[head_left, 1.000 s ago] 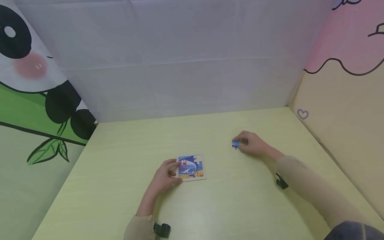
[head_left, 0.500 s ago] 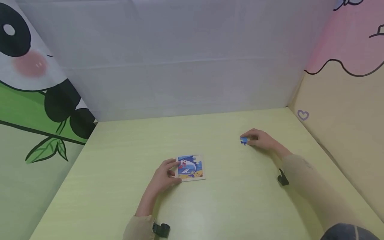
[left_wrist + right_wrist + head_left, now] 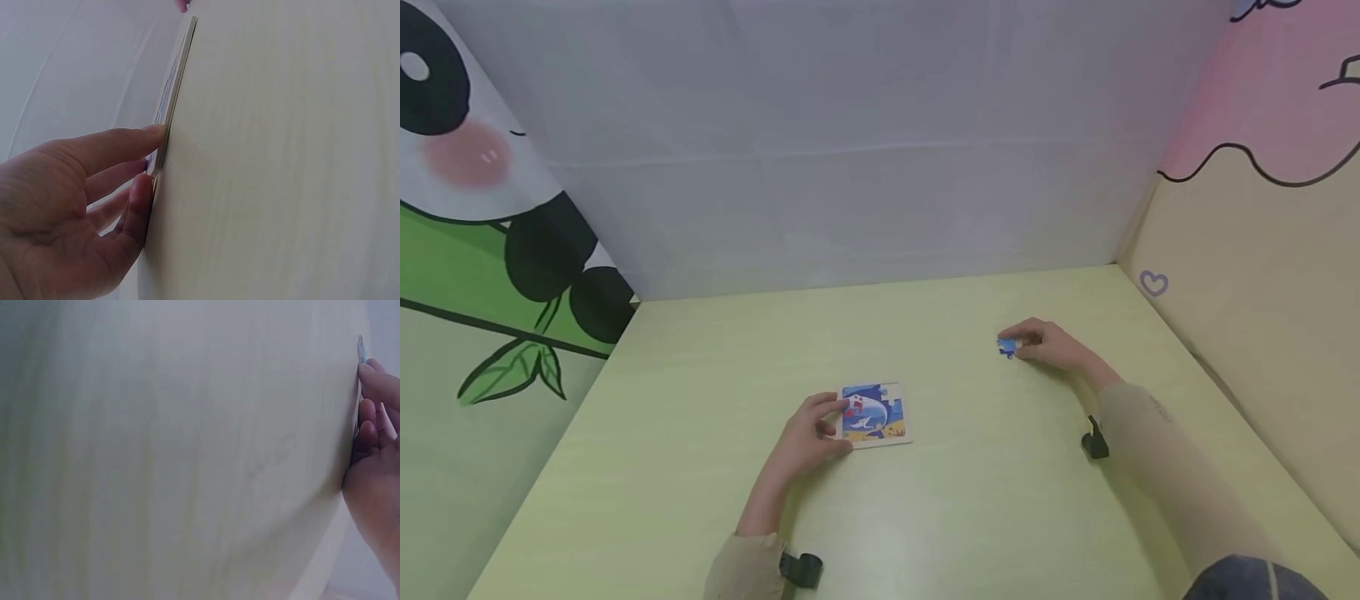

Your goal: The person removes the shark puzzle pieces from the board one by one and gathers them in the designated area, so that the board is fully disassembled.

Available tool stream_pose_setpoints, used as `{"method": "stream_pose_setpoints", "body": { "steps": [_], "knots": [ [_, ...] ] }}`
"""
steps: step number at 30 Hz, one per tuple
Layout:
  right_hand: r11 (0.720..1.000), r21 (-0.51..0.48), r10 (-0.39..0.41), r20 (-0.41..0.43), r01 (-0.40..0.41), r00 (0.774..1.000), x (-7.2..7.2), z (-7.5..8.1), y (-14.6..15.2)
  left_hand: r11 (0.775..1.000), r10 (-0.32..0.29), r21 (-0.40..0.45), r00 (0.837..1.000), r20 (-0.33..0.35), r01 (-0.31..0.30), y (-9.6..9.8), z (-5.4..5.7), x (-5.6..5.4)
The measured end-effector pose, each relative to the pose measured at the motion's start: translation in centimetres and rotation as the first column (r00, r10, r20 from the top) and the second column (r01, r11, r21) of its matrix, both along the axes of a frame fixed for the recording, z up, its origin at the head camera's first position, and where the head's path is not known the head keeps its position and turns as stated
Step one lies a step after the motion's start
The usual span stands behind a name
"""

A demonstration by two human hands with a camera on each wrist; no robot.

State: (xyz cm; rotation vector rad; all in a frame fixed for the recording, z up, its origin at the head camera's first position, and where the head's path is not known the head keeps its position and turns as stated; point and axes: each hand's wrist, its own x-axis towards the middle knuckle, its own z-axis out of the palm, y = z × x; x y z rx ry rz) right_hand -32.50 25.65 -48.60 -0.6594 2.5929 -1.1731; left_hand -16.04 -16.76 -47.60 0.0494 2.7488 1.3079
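A small square jigsaw puzzle [image 3: 876,415] with a shark picture lies flat on the table, left of the middle. A gap shows at its upper right corner. My left hand [image 3: 808,435] grips its left side, thumb at the near corner and index finger over the picture. The left wrist view shows the puzzle's thin edge [image 3: 179,84] side-on between thumb and fingers. Farther right and back, my right hand [image 3: 1051,345] pinches a blue puzzle piece [image 3: 1006,347] between thumb and fingers, close to the tabletop. Only a sliver of that piece [image 3: 361,350] shows in the right wrist view.
The pale table [image 3: 955,500] meets a grey-white cloth wall [image 3: 865,167] at the back. Printed cartoon panels stand at the left [image 3: 512,275] and right [image 3: 1247,275]. A small black camera [image 3: 801,570] sits at the left wrist, another [image 3: 1094,440] at the right.
My right hand has moved to the right and slightly away with the puzzle piece, then stayed nearly still. The left hand keeps its grip on the puzzle; the head view has shifted slightly.
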Motion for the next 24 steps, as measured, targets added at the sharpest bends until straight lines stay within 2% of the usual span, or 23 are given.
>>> {"method": "stream_pose_setpoints", "body": {
  "steps": [13,24],
  "knots": [
    [1.0,-0.017,-0.011,0.041,0.012,0.999,0.35,0.11,0.01,1.0,-0.008,0.003,1.0,-0.005,0.008,0.23,0.16,0.12],
    [0.999,-0.03,-0.011,0.061,0.013,0.998,-0.04,0.1,0.01,1.0,0.001,-0.003,1.0,0.007,-0.001,0.07,-0.13,-0.13]
  ]
}}
